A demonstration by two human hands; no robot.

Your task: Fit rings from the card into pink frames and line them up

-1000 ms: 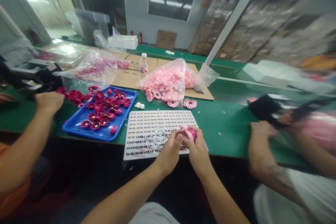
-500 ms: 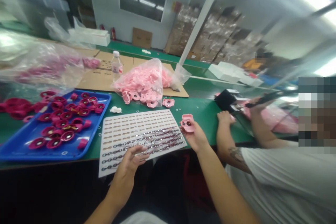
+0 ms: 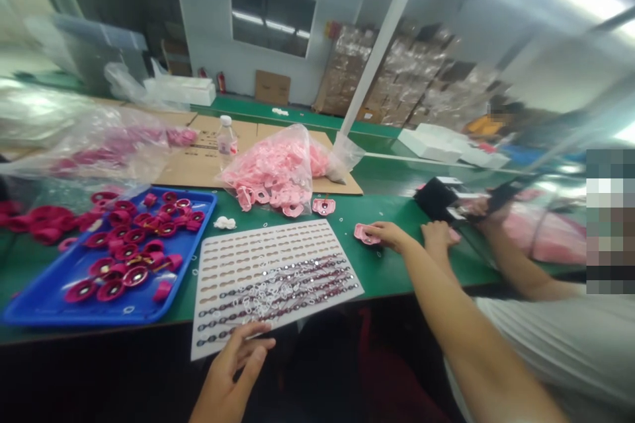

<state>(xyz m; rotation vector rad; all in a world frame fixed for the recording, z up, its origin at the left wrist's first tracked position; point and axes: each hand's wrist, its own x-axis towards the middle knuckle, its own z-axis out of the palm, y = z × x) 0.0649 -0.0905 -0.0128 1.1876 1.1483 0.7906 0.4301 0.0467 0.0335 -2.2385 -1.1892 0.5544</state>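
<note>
My right hand [image 3: 391,235] reaches out over the green table [image 3: 397,264] to the right and rests on a pale pink plastic part [image 3: 364,234] lying on the surface, fingers curled over its edge. Low at the near edge, my left hand [image 3: 237,363] is open with fingers spread, touching the near edge of a white sheet [image 3: 270,277] that carries rows of small ring-shaped pieces. The sheet overhangs the table edge slightly.
A blue tray [image 3: 59,294] of dark pink parts sits at left. A clear bag of pale pink parts [image 3: 275,172], a small bottle [image 3: 227,139] and cardboard [image 3: 198,158] lie behind. A co-worker's hand [image 3: 436,236] and arm work at right by a black device [image 3: 439,198].
My right hand carried the pink part from in front of me out to the right and set it down on the table. My left hand dropped toward the sheet's near edge. The camera turned right.
</note>
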